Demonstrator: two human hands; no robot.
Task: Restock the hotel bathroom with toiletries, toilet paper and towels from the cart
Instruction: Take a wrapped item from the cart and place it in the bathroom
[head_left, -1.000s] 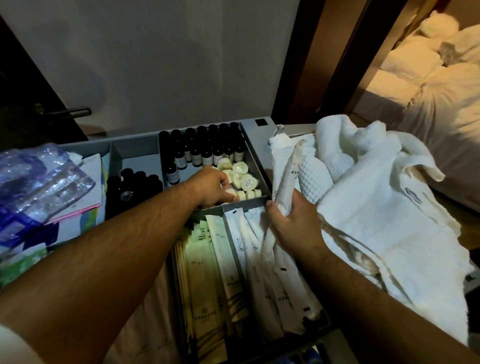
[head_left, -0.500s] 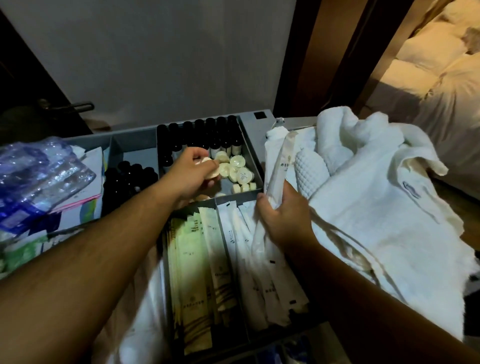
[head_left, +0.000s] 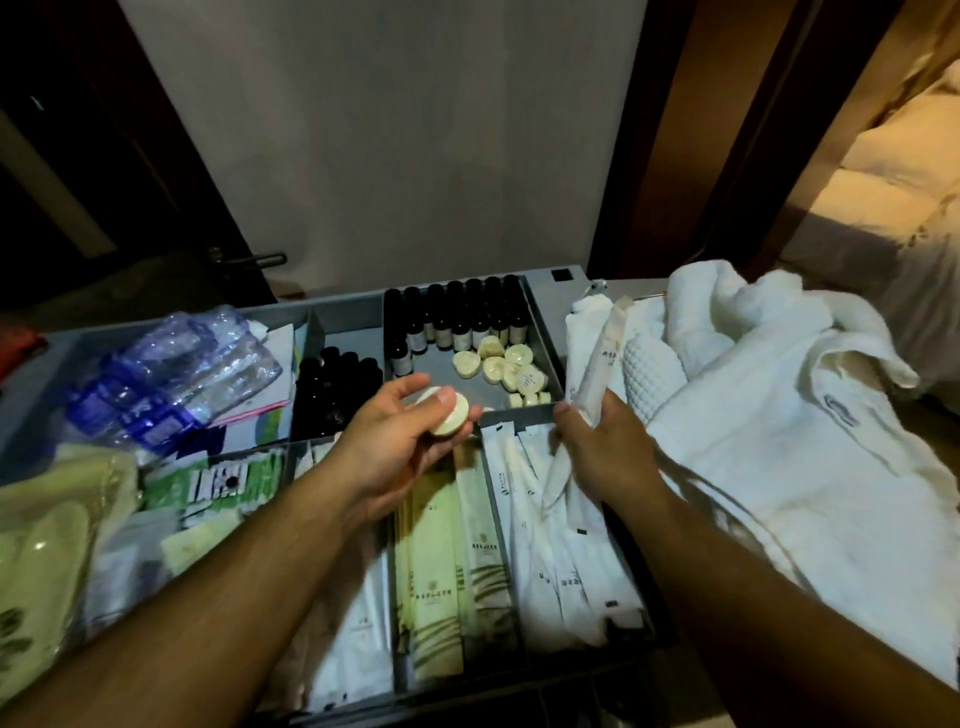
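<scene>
While the bathroom itself is out of view, both hands work over the grey plastic compartment tray on top of the cart. The left hand pinches a round, pale cream wrapped soap puck, thumb on its upper face and fingers curled beneath, holding it clear above the near edge of the far compartment. Whether a second puck is stacked under the first I cannot tell. More loose cream soap pucks lie in that compartment, just right of and beyond the held one, beside the rows of small dark glass bottles.

The right hand has its fingers wrapped tight round the lower part of a slim white paper sachet bundle. The bundle's long axis runs from near to far, and its free end tilts up and slightly right, against the heaped white towels. Its lower tip points down at the flat white sachets in the near right compartment.

What matters next is that the puck sits directly left of the right hand, close but apart, at about the same height. Each hand is full, so I judge the puck must cross rightward into the right palm, beside the upright sachets, before the left hand can pick again.
</scene>
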